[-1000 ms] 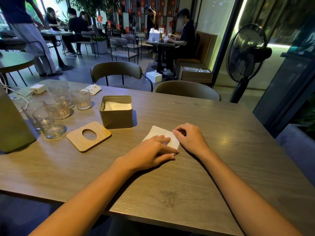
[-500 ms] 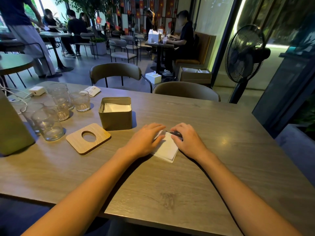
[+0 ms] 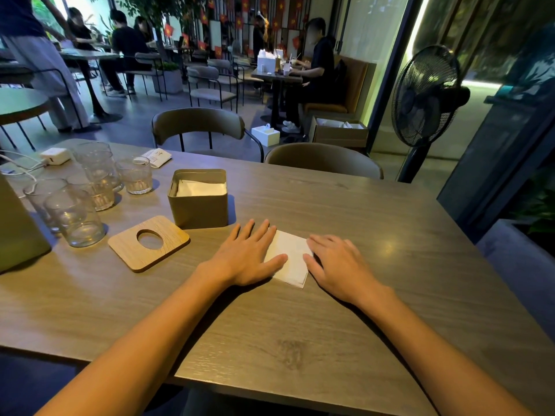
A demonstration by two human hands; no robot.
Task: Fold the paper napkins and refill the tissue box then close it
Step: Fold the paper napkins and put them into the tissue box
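Note:
A folded white paper napkin [image 3: 292, 259] lies flat on the wooden table [image 3: 375, 235]. My left hand [image 3: 249, 256] rests flat on its left edge with fingers spread. My right hand [image 3: 339, 265] lies flat on its right edge. Behind and to the left stands the open olive tissue box [image 3: 198, 210], with white napkins [image 3: 201, 187] stacked inside. Its wooden lid [image 3: 148, 243], with a round hole, lies flat on the table left of my left hand.
Several empty glasses [image 3: 75, 217] cluster at the table's left, beside a tall olive object [image 3: 18, 232]. A white charger [image 3: 55, 155] with cable lies behind. Two chairs [image 3: 324, 160] face the far edge; a black fan [image 3: 426, 97] stands at the right.
Both hands have slid apart across the napkin, the left one leftward and the right one rightward, and now lie flat with fingers spread. The napkin is pressed flat between them.

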